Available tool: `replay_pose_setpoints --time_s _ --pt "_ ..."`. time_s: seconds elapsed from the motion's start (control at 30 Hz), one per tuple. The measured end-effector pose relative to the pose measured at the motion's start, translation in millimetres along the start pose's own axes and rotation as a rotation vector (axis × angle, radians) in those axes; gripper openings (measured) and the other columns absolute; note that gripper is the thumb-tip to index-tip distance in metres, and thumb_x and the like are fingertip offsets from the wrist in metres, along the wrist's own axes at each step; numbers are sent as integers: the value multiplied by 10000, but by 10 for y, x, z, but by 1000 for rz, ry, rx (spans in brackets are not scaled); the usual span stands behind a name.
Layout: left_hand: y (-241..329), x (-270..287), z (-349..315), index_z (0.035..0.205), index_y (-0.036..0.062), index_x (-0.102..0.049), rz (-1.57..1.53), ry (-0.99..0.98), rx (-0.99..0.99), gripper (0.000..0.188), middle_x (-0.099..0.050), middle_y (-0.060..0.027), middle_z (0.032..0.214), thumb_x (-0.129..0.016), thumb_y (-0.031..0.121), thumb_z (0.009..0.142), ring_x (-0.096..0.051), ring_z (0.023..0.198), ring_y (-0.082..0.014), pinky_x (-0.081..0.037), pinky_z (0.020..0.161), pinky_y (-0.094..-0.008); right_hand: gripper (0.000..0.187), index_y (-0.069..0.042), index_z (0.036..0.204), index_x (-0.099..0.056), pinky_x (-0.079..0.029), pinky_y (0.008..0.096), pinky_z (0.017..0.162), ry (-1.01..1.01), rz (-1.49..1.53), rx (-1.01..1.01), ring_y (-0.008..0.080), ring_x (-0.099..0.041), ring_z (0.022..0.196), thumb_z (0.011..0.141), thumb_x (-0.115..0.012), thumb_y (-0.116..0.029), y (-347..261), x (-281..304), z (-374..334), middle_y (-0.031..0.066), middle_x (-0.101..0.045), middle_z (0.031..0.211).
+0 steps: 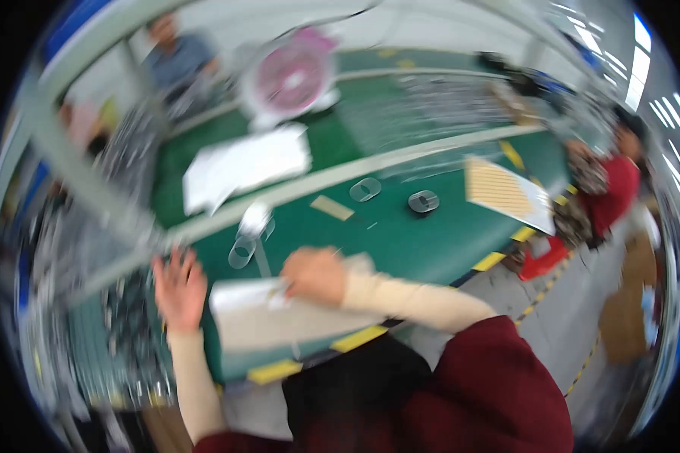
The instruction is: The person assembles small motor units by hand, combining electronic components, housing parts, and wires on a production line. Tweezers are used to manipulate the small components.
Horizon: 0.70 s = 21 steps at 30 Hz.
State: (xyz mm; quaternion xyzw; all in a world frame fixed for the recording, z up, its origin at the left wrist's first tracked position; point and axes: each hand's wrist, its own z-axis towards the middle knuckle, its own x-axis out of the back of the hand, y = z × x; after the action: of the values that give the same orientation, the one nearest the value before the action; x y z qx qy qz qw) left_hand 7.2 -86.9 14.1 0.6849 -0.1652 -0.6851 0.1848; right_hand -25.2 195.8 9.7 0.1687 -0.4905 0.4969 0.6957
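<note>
My right hand [313,276] is closed, its fingertips bent down at the upper edge of a white and beige sheet [268,328] on the green bench. A small white piece shows under those fingers; blur hides what they grip. My left hand [180,291] is raised at the sheet's left, fingers apart and nothing in it. Beyond the sheet lie a clear round piece [242,251], a crumpled white item [255,218] and a beige strip [332,208]. Farther right are a clear oval piece [366,189] and a dark-rimmed oval piece [423,201].
A sheet with tan stripes [502,192] lies to the right on the green bench [431,245]. Behind a pale rail [385,158] are white papers [245,167] and a pink and white fan [291,79]. Dark parts crowd the left. Co-workers sit at far left and right.
</note>
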Motion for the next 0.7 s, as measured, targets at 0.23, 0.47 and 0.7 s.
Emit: replay_pose_setpoints --time_s 0.23,0.47,0.7 --pt "104 1 -305 1175 42 -428 463 38 -36 419 -585 -142 988 -475 357 903 -548 996 -264 -435 868 -362 257 -54 717 -567 -435 331 549 13 67 92 238 -535 658 609 -733 -220 130 308 134 57 -518 674" --pt "-147 -70 -642 1174 54 -422 697 150 107 338 -556 -35 964 -546 137 871 -537 939 -114 -451 807 -288 242 -34 742 -577 -437 308 547 -5 90 162 218 -532 651 605 -736 -154 85 293 187 51 -538 710" --pt "-93 -121 -730 1133 34 -451 951 274 49 342 -563 -31 919 -592 56 823 -549 835 -97 -476 699 -243 241 -44 860 -614 -464 285 554 39 84 155 201 -561 676 637 -702 -69 -12 159 185 60 -560 770"
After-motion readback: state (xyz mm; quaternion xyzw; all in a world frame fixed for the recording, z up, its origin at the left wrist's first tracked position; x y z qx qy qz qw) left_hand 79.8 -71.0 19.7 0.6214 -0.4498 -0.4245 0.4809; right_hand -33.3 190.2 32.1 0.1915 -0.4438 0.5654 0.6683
